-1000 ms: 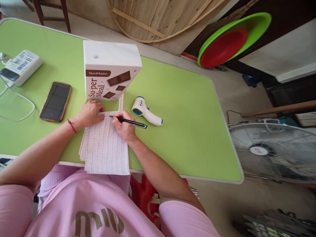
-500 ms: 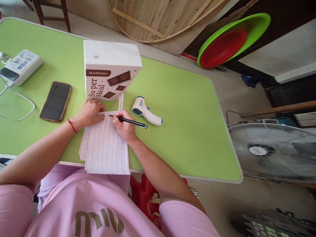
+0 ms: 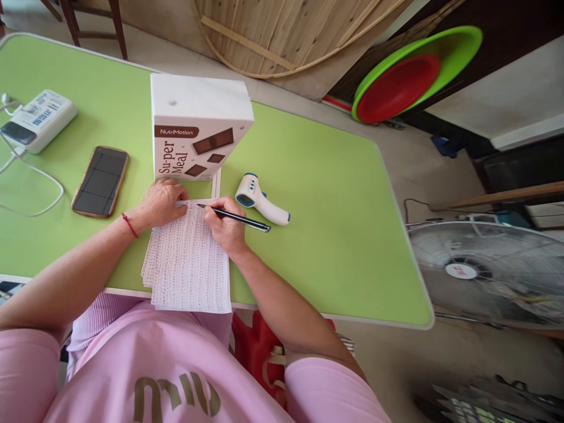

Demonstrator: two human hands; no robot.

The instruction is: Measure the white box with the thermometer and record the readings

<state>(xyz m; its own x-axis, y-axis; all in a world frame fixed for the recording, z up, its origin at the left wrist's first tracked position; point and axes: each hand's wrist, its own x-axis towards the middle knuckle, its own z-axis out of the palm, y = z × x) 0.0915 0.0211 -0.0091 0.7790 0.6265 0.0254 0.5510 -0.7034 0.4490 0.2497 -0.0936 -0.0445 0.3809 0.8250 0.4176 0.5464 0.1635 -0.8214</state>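
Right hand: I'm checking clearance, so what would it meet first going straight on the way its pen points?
Following the pen across the paper, the right hand would likely meet the left hand first, though depth is unclear.

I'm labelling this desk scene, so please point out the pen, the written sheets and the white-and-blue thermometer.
Pen (image 3: 240, 218): head view, on its black barrel.
Written sheets (image 3: 191, 261): head view, on the top sheet's face.
Thermometer (image 3: 265, 207): head view, on its white handle.
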